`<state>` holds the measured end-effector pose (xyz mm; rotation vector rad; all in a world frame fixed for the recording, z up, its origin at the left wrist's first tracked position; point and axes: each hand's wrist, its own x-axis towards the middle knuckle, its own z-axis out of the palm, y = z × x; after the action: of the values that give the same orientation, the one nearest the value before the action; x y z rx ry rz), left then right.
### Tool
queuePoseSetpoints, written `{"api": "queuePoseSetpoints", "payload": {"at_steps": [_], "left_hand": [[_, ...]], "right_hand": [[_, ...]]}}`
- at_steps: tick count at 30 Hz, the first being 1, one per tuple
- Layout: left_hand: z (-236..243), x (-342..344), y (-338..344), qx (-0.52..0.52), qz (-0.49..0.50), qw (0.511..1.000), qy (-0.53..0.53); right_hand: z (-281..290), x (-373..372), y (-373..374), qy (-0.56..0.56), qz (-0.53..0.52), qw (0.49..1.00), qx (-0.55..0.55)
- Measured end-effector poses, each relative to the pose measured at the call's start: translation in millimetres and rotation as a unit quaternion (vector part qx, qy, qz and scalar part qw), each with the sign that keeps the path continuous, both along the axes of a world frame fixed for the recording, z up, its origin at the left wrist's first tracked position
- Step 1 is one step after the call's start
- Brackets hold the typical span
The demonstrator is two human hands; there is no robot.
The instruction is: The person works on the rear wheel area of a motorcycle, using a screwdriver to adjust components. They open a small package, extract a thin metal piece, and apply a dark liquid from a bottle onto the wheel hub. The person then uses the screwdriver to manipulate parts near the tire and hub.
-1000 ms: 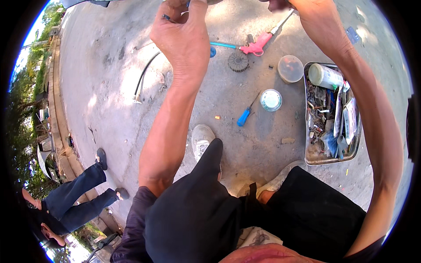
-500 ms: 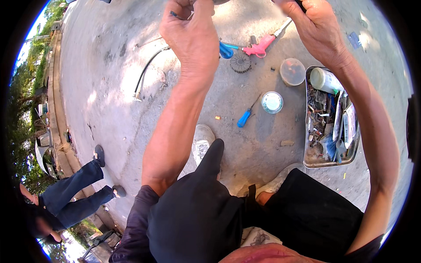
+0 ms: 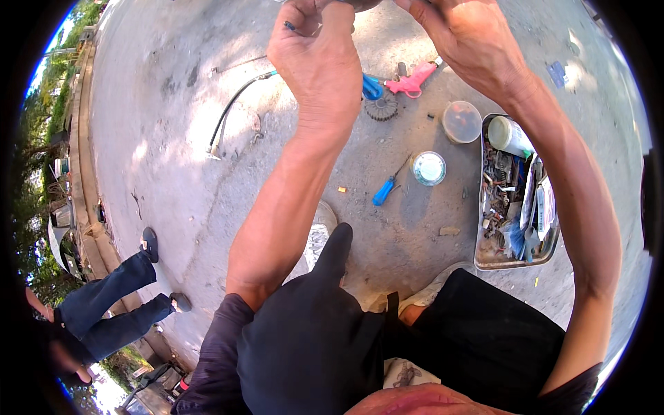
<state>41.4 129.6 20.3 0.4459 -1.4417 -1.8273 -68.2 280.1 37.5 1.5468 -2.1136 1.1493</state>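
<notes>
My left hand (image 3: pixel 319 59) is raised at the top of the view, fingers closed in a pinch. A thin dark-tipped piece (image 3: pixel 290 26) pokes out between them. Beside those fingers a greyish part (image 3: pixel 366 3) shows only at the upper edge, mostly cut off. My right hand (image 3: pixel 474 45) reaches to that part from the right, its fingers curled and partly outside the picture; what they grip is hidden. Below the hands, on the ground, are a pink blow gun (image 3: pixel 413 79), a blue piece (image 3: pixel 371 88) and a dark toothed ring (image 3: pixel 381 107).
A metal tray (image 3: pixel 484 265) of mixed small parts stands to the right. Nearer lie a blue-handled screwdriver (image 3: pixel 383 192), a small round tub (image 3: pixel 429 168) and a clear round container (image 3: pixel 461 122). Left are a black cable (image 3: pixel 228 111) and a standing person's legs (image 3: pixel 114 297).
My right hand has moved left, closer to my left hand, and no longer shows the dark thing at its fingers. My left hand has shifted slightly right and down.
</notes>
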Motion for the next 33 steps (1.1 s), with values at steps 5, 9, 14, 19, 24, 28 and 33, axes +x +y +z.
{"api": "queuePoseSetpoints", "payload": {"at_steps": [5,9,14,19,24,28,33], "left_hand": [[3,0,-1,0.012,0.0,1.0,-0.001],[2,0,0,0.02,0.0,1.0,0.004],[5,1,1,0.027,0.008,1.0,-0.007],[4,3,1,0.022,-0.008,1.0,-0.002],[4,3,2,0.018,0.003,1.0,-0.005],[5,5,0,0.016,-0.008,1.0,-0.008],[8,3,5,0.018,0.005,1.0,-0.018]], "right_hand": [[-5,-4,-13,0.08,0.01,0.996,-0.036],[-5,-6,-11,0.112,-0.008,0.993,-0.023],[3,-5,-10,0.052,0.019,0.998,-0.013],[13,0,-2,-0.035,0.05,0.998,-0.023],[14,-2,-8,-0.065,0.017,0.997,0.039],[10,-15,-2,-0.048,0.038,0.996,0.058],[24,-6,-3,-0.014,0.017,0.998,0.058]]}}
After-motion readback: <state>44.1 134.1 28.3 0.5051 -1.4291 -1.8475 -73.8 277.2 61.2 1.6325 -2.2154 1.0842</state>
